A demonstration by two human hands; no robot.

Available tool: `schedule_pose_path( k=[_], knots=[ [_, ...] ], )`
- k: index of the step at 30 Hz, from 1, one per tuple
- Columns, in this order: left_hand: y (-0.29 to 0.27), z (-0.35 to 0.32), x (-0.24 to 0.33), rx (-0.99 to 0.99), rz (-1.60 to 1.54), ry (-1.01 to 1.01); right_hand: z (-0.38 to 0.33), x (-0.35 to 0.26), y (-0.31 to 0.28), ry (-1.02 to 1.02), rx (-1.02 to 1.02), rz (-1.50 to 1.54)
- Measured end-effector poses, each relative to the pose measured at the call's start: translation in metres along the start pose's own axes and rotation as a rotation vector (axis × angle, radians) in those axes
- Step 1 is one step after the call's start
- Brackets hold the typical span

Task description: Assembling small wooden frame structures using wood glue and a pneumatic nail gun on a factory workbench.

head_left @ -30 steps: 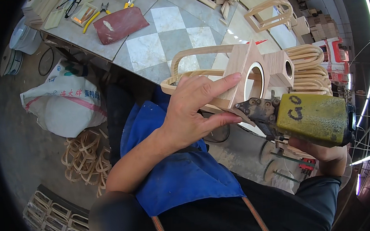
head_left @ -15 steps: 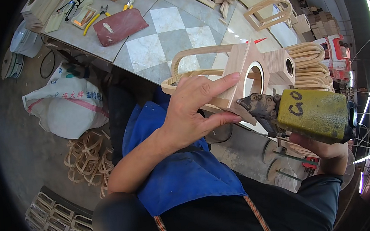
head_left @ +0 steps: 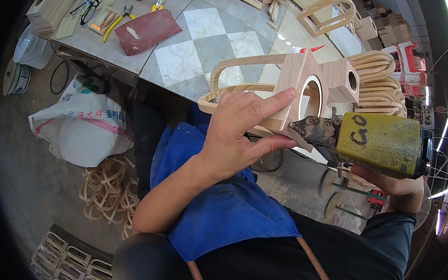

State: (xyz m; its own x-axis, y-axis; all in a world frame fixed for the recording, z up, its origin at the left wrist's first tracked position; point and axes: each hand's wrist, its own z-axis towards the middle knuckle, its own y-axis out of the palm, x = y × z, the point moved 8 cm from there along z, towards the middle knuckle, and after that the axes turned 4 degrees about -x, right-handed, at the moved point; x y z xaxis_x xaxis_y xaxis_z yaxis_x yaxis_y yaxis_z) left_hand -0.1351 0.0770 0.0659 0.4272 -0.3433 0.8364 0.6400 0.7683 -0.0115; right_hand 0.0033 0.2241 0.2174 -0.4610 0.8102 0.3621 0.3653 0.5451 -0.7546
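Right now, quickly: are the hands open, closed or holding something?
Left hand: holding the wooden frame.
Right hand: holding the yellow-green tool, mostly hidden behind it.

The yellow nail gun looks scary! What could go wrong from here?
The thumb of the left hand is close to the metal nose of the yellow nail gun, so a slip might hurt it. The nose is also right by the lower corner of the wooden frame, so the wood could perhaps split there.
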Motion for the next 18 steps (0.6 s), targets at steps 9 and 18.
schedule_pose_path(
  k=[9,18],
  knots=[
    [0.003,-0.001,-0.002,-0.061,0.004,-0.094,-0.024,-0.012,0.036,-0.353,0.055,-1.269],
    [0.002,0.0,0.0,-0.059,0.034,-0.053,-0.018,-0.012,0.032,-0.256,0.032,-0.96]
  ],
)
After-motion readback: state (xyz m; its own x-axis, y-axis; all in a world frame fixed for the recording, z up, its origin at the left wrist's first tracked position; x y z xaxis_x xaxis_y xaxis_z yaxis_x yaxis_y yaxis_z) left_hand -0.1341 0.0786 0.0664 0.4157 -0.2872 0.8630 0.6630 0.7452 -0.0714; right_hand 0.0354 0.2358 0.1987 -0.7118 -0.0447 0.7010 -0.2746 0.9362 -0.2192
